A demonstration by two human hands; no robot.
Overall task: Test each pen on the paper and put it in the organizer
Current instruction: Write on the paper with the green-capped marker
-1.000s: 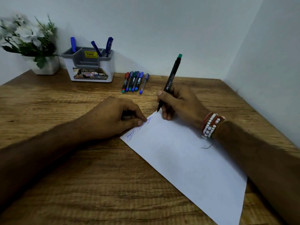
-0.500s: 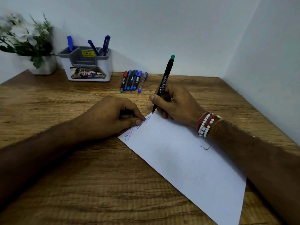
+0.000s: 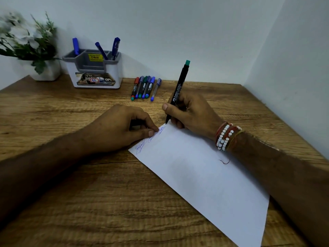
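Right hand (image 3: 192, 111) is grasping the pen (image 3: 179, 90), tip meeting the paper (image 3: 195, 172); left hand (image 3: 114, 129), fingers curled, is pinning its edge (grip contents indiscernible).

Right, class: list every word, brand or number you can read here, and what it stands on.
"FABER CASTELL": black pen in the right hand; print beneath too small.
"49.00": yellow sticker on the organizer; line above blurred.
"42": front label; rest blurred.
Illegible: blue scribbles on the paper.
Too small: labels on the loose pens.
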